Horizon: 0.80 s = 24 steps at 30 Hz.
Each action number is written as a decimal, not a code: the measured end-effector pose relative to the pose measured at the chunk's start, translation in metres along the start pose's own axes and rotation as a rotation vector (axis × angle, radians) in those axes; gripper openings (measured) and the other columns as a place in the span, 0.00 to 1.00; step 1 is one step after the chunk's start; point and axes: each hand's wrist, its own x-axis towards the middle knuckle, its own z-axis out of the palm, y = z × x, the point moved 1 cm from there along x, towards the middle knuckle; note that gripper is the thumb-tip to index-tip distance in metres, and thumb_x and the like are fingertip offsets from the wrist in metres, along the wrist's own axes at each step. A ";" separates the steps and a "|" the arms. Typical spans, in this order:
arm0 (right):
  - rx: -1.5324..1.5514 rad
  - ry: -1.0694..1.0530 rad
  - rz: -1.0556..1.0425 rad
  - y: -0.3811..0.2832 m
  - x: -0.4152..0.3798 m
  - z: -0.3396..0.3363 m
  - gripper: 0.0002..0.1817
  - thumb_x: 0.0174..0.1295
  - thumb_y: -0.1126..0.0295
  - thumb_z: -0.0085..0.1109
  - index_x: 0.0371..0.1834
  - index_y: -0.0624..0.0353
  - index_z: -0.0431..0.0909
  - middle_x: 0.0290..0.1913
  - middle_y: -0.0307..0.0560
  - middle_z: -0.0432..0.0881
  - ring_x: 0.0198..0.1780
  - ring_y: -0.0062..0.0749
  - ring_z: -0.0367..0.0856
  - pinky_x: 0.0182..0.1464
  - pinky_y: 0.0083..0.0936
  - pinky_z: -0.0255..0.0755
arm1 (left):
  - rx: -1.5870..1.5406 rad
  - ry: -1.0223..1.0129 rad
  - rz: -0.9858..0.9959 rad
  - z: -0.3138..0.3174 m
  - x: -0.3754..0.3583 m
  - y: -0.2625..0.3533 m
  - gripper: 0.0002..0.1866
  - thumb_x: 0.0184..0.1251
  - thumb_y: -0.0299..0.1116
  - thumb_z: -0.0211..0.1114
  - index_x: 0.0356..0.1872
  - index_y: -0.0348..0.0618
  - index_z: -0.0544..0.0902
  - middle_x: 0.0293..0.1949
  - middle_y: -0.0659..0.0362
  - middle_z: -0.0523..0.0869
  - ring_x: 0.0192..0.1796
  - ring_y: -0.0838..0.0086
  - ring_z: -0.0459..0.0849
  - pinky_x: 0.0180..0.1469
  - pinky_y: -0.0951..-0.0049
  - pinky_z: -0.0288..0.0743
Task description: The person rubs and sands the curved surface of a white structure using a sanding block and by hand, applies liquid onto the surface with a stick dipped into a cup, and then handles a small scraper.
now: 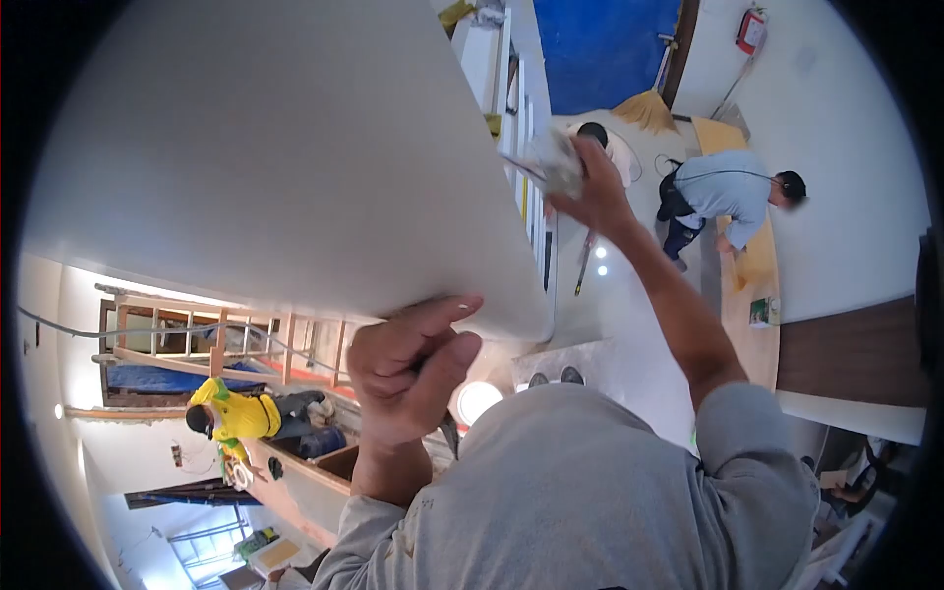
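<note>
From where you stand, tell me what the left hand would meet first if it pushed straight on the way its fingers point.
The left hand points up at the large white panel and already touches its lower edge, so it would meet the panel first. Depth past that edge is unclear.

building site: ladder [211,344], loose boards [752,261], broom [647,108]

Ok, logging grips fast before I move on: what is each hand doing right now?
Left hand: closed on the lower edge of the large white panel.
Right hand: closed around a small pale object at the panel's far edge; what it is cannot be told.
</note>
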 end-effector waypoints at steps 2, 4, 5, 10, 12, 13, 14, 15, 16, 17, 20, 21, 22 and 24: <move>0.152 0.047 0.053 0.005 -0.044 -0.014 0.41 0.43 0.70 0.78 0.63 0.62 0.68 0.55 0.51 0.74 0.57 0.42 0.76 0.62 0.33 0.69 | 0.080 -0.074 0.001 0.006 -0.001 -0.003 0.16 0.59 0.15 0.67 0.50 0.31 0.85 0.17 0.63 0.80 0.19 0.88 0.71 0.23 0.83 0.60; 0.303 0.095 0.140 -0.006 -0.078 -0.024 0.41 0.43 0.70 0.77 0.64 0.62 0.68 0.54 0.49 0.73 0.57 0.41 0.75 0.61 0.33 0.69 | 0.138 -0.157 -0.029 0.018 -0.002 -0.008 0.16 0.60 0.18 0.68 0.51 0.32 0.84 0.18 0.63 0.80 0.20 0.87 0.73 0.24 0.82 0.64; 0.342 0.121 0.161 -0.016 -0.093 -0.033 0.41 0.43 0.70 0.77 0.64 0.62 0.68 0.55 0.49 0.73 0.58 0.41 0.75 0.62 0.33 0.69 | 0.164 -0.206 -0.082 0.031 -0.004 -0.007 0.16 0.62 0.20 0.69 0.52 0.32 0.83 0.19 0.62 0.81 0.21 0.86 0.76 0.25 0.81 0.68; 0.249 0.166 0.184 -0.071 -0.150 -0.065 0.41 0.44 0.73 0.77 0.64 0.63 0.67 0.59 0.53 0.73 0.61 0.43 0.74 0.64 0.33 0.68 | 0.222 -0.237 -0.278 0.070 -0.020 -0.038 0.24 0.64 0.23 0.69 0.62 0.29 0.76 0.24 0.62 0.82 0.25 0.86 0.77 0.29 0.82 0.71; 0.135 0.154 0.102 -0.090 -0.160 -0.077 0.41 0.43 0.73 0.77 0.64 0.62 0.67 0.61 0.56 0.73 0.63 0.46 0.74 0.64 0.35 0.69 | 0.144 -0.224 -0.300 0.080 -0.019 -0.045 0.26 0.64 0.23 0.69 0.63 0.27 0.74 0.27 0.62 0.83 0.27 0.86 0.79 0.30 0.82 0.72; 0.078 0.145 0.062 -0.096 -0.164 -0.081 0.42 0.43 0.73 0.78 0.64 0.62 0.67 0.62 0.57 0.72 0.64 0.48 0.74 0.64 0.36 0.69 | 0.106 -0.215 -0.312 0.083 -0.019 -0.047 0.27 0.65 0.23 0.70 0.64 0.27 0.73 0.28 0.62 0.83 0.28 0.86 0.79 0.30 0.82 0.73; 0.033 0.150 0.011 -0.099 -0.168 -0.084 0.43 0.42 0.75 0.78 0.65 0.62 0.67 0.65 0.60 0.72 0.65 0.53 0.74 0.63 0.39 0.71 | 0.111 -0.240 -0.290 0.085 -0.018 -0.045 0.28 0.65 0.22 0.70 0.65 0.27 0.72 0.28 0.62 0.83 0.29 0.85 0.79 0.30 0.82 0.73; 0.013 0.172 0.003 -0.101 -0.170 -0.085 0.42 0.42 0.75 0.78 0.65 0.62 0.67 0.64 0.60 0.72 0.65 0.52 0.74 0.63 0.38 0.72 | 0.116 -0.263 -0.268 0.086 -0.018 -0.043 0.28 0.64 0.22 0.70 0.65 0.27 0.72 0.28 0.63 0.83 0.29 0.85 0.80 0.30 0.82 0.73; -0.006 0.192 -0.005 -0.104 -0.171 -0.085 0.42 0.43 0.75 0.78 0.65 0.62 0.67 0.64 0.60 0.72 0.65 0.52 0.75 0.63 0.38 0.72 | 0.122 -0.285 -0.247 0.086 -0.018 -0.040 0.29 0.64 0.22 0.70 0.66 0.28 0.71 0.29 0.63 0.83 0.30 0.85 0.80 0.30 0.82 0.73; -0.024 0.213 -0.016 -0.104 -0.171 -0.086 0.42 0.43 0.75 0.77 0.65 0.62 0.67 0.64 0.60 0.72 0.65 0.52 0.75 0.62 0.38 0.73 | 0.116 -0.275 -0.203 0.089 -0.019 -0.041 0.28 0.64 0.22 0.71 0.64 0.28 0.73 0.29 0.63 0.83 0.30 0.85 0.80 0.30 0.82 0.73; -0.046 0.226 -0.038 -0.103 -0.173 -0.088 0.42 0.43 0.76 0.77 0.65 0.61 0.66 0.64 0.60 0.72 0.65 0.52 0.76 0.61 0.38 0.74 | 0.127 -0.229 -0.066 0.099 -0.022 -0.043 0.22 0.64 0.23 0.72 0.58 0.29 0.78 0.30 0.61 0.85 0.31 0.85 0.80 0.31 0.82 0.74; -0.027 0.201 -0.043 -0.105 -0.173 -0.086 0.42 0.43 0.76 0.77 0.65 0.61 0.66 0.64 0.60 0.72 0.65 0.52 0.76 0.61 0.38 0.74 | 0.153 -0.205 -0.021 0.101 -0.019 -0.042 0.19 0.64 0.24 0.73 0.54 0.30 0.80 0.31 0.60 0.86 0.31 0.85 0.81 0.31 0.82 0.74; -0.007 0.175 -0.048 -0.108 -0.172 -0.085 0.42 0.43 0.76 0.77 0.65 0.61 0.67 0.64 0.60 0.72 0.65 0.52 0.76 0.61 0.38 0.74 | 0.178 -0.181 0.023 0.102 -0.014 -0.041 0.16 0.64 0.25 0.73 0.51 0.30 0.82 0.31 0.60 0.86 0.31 0.85 0.81 0.31 0.82 0.75; 0.038 0.138 -0.059 -0.109 -0.170 -0.080 0.42 0.42 0.75 0.77 0.64 0.61 0.67 0.64 0.60 0.72 0.65 0.52 0.76 0.61 0.38 0.74 | 0.191 -0.170 0.044 0.100 -0.002 -0.036 0.13 0.64 0.26 0.74 0.45 0.31 0.84 0.32 0.58 0.87 0.31 0.84 0.81 0.32 0.81 0.75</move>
